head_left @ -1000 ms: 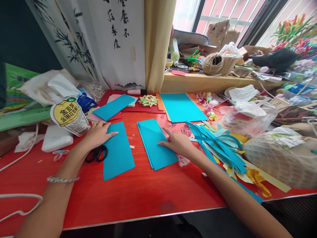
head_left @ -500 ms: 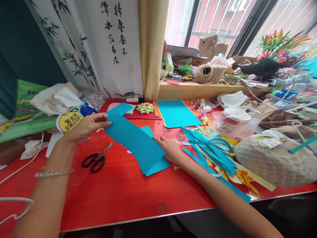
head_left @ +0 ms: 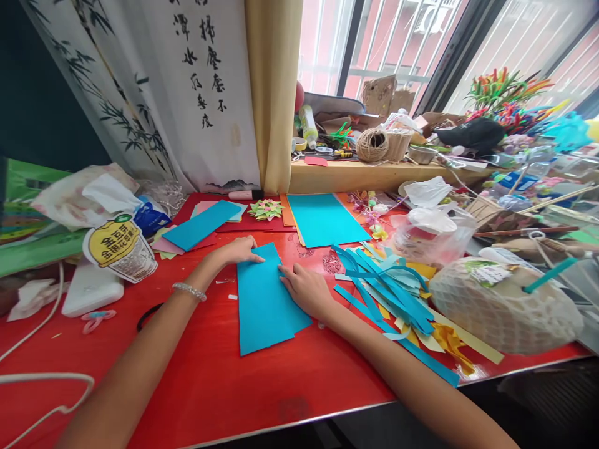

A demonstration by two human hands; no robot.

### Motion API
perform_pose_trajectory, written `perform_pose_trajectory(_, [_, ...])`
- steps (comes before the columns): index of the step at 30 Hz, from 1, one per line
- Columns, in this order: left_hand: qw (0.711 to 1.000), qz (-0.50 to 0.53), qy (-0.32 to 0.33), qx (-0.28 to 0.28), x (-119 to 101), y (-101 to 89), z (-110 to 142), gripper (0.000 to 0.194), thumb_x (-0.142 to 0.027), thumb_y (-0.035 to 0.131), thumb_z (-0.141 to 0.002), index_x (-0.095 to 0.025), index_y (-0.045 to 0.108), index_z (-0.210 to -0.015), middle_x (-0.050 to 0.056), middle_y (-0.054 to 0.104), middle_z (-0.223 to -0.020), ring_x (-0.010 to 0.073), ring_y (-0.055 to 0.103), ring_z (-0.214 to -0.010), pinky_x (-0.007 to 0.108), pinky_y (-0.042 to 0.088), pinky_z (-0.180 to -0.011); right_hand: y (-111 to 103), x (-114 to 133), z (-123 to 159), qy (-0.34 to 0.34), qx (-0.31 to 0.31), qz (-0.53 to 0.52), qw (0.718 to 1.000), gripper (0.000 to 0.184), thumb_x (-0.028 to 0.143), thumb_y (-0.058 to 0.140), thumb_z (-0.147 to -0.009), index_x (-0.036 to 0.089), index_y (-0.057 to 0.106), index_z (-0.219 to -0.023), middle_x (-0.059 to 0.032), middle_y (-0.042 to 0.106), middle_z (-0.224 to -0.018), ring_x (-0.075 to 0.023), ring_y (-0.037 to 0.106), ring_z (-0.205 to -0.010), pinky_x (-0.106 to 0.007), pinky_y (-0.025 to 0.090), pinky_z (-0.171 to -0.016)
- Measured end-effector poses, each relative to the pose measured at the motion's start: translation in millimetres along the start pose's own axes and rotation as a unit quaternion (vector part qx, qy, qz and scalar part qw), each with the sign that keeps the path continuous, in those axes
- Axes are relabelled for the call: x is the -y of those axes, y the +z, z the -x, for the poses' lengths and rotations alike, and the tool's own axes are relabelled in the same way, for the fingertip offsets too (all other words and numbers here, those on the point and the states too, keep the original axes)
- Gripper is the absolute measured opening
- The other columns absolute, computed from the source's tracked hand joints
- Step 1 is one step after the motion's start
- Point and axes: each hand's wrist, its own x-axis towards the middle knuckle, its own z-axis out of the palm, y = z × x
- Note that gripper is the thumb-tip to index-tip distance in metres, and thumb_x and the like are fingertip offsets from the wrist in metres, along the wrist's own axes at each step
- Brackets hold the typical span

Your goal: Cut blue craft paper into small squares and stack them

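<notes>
A blue paper sheet (head_left: pixel 259 305) lies over other blue paper on the red table, its lower sheets fanned out to the right. My left hand (head_left: pixel 236 251) is closed at the sheet's upper left corner, thumb on the paper. At the right edge, the fingertips of my right hand (head_left: pixel 306 290) are drawn together on the paper. Beside my left forearm, a black handle loop of the scissors (head_left: pixel 147 317) shows; the forearm hides the rest.
Blue and yellow paper strips (head_left: pixel 393 293) lie heaped to the right, near a netted round object (head_left: pixel 505 305) with a straw. A larger blue sheet (head_left: pixel 325 218) and a folded paper flower (head_left: pixel 266 210) are at the back. A white box (head_left: pixel 93 287) stands left.
My left hand lifted the left blue sheet, carried it right and laid it over the other blue sheets. My right hand moved to the paper's right edge. The camera view shifted.
</notes>
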Motion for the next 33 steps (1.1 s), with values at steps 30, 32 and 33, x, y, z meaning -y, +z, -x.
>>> perform_pose_trajectory(30, [0.934, -0.253, -0.152, -0.198, 73, -44.9, -18, 0.056, -0.042, 0.05, -0.073, -0.002, 0.054, -0.111, 0.026, 0.055, -0.116, 0.038, 0.045, -0.114, 0.045, 0.034, -0.09, -12, -34, -12, 0.207, 0.139, -0.561, 0.79, 0.042, 0.028, 0.058, -0.071, 0.021, 0.052, -0.111, -0.0069, 0.057, -0.109, -0.0197, 0.057, -0.091, -0.027, 0.048, -0.067])
perform_pose_trajectory(32, [0.933, -0.263, -0.164, -0.186, 73, -45.4, -24, 0.052, -0.04, 0.049, -0.074, -0.002, 0.055, -0.11, 0.026, 0.058, -0.11, 0.0375, 0.05, -0.108, 0.044, 0.038, -0.086, -15, -33, -11, 0.228, 0.156, -0.598, 0.753, 0.049, 0.03, 0.061, -0.068, 0.021, 0.048, -0.115, -0.0089, 0.055, -0.112, -0.0209, 0.057, -0.091, -0.027, 0.05, -0.061])
perform_pose_trajectory(33, [0.932, -0.266, -0.168, -0.179, 73, -45.7, -26, 0.051, -0.038, 0.048, -0.075, -0.003, 0.055, -0.11, 0.026, 0.06, -0.107, 0.0371, 0.053, -0.104, 0.043, 0.039, -0.083, -17, -34, -11, 0.235, 0.164, -0.624, 0.727, 0.055, 0.031, 0.064, -0.066, 0.022, 0.046, -0.117, -0.0098, 0.052, -0.116, -0.0216, 0.057, -0.093, -0.027, 0.051, -0.059])
